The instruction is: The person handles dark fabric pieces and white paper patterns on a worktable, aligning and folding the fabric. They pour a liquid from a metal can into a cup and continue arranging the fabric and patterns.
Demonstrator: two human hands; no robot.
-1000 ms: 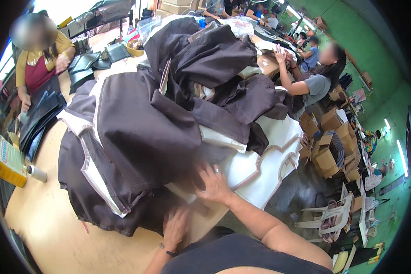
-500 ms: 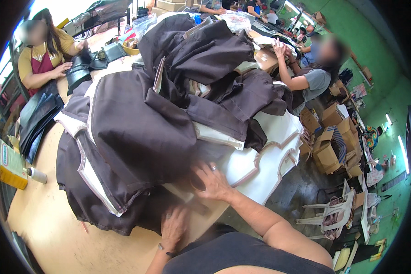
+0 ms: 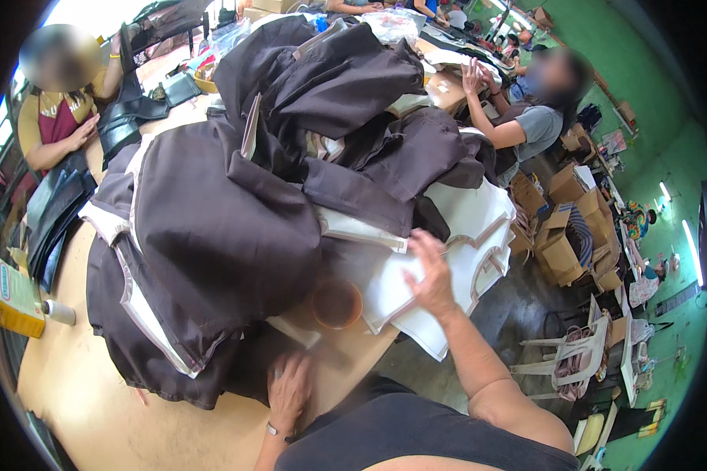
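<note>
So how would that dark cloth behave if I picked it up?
The dark cloth would probably sag, since it drapes in soft folds. Lifted all together, it may feel heavy, given the many overlapping layers. Its spread-out edges would likely trail across the table.

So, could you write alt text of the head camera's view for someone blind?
A person's right fingers spread over white pieces, and their blurred left fingers are by a big heap of dark cloth on a tan table. A co-worker in grey is at right.
</note>
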